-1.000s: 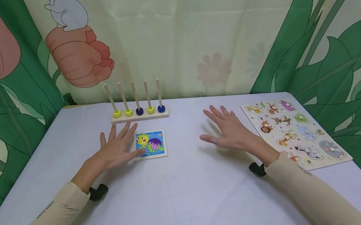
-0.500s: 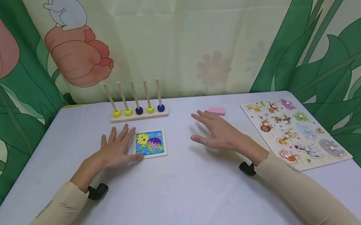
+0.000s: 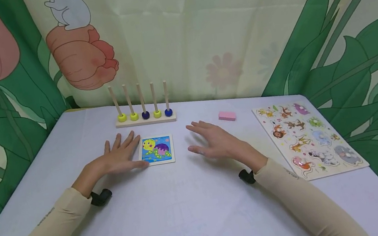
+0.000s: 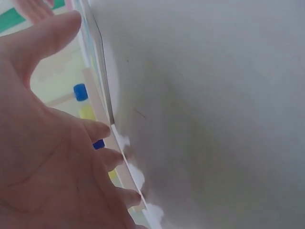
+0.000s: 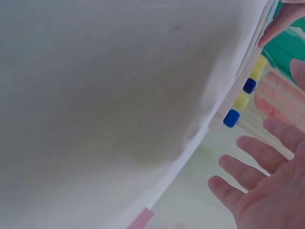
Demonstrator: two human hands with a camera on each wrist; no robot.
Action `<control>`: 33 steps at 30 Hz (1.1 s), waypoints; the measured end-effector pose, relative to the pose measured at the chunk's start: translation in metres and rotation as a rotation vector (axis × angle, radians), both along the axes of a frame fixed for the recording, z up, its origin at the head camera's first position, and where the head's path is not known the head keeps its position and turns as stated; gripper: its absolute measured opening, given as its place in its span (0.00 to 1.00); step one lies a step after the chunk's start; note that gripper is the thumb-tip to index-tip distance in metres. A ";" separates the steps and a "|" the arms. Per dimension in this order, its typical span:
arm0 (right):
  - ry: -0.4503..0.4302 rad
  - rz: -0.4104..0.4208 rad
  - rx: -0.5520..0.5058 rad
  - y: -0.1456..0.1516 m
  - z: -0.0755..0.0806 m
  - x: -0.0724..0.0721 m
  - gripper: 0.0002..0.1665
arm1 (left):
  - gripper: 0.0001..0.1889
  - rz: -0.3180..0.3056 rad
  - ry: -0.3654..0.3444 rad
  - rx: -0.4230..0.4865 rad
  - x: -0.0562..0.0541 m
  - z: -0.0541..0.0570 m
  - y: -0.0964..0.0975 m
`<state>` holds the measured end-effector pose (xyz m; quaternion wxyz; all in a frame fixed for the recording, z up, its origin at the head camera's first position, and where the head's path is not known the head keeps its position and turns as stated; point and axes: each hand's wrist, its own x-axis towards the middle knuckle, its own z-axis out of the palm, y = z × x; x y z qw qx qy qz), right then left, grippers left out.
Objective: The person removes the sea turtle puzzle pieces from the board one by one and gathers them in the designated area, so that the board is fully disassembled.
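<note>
A small square picture puzzle (image 3: 161, 149) with a yellow turtle on blue lies flat at mid-table. My left hand (image 3: 118, 158) is at its left side, fingers spread, with the thumb at the puzzle's lower left corner; whether it touches cannot be told. To the puzzle's right, my right hand (image 3: 215, 140) hovers over the table, fingers extended and holding nothing. Behind that hand lies a pink block (image 3: 227, 116). In the left wrist view the left palm (image 4: 52, 162) faces the camera, and the right wrist view has the right hand's fingers (image 5: 259, 157) apart from any object.
A wooden peg rack (image 3: 146, 121) with yellow and blue beads stands at the back left. An animal peg-puzzle board (image 3: 309, 139) lies at the right. A printed curtain (image 3: 178, 39) hangs behind the white table (image 3: 188, 215).
My right hand has moved left toward the turtle puzzle, uncovering the pink block behind it. My left hand has shifted slightly left, so its thumb covers less of the picture.
</note>
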<state>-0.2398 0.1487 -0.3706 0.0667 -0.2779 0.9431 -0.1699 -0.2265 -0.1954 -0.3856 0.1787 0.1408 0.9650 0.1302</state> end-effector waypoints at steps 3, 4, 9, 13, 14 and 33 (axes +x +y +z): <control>-0.008 0.012 0.011 -0.006 0.001 0.000 0.46 | 0.59 -0.005 -0.003 -0.004 -0.001 0.000 -0.001; -0.009 0.016 0.016 -0.008 0.001 0.000 0.45 | 0.59 -0.005 -0.006 -0.006 -0.001 -0.001 -0.001; -0.008 0.030 0.023 -0.018 0.001 -0.001 0.45 | 0.58 -0.007 -0.001 -0.007 -0.002 -0.001 -0.001; -0.014 0.039 0.029 -0.025 0.000 -0.002 0.44 | 0.58 -0.010 0.006 -0.007 -0.001 0.000 0.001; -0.018 0.043 0.030 -0.026 0.000 -0.002 0.44 | 0.58 -0.010 0.006 -0.008 -0.001 0.000 0.002; -0.062 0.070 0.079 -0.051 0.001 -0.006 0.38 | 0.58 -0.037 0.007 -0.027 0.009 -0.003 0.025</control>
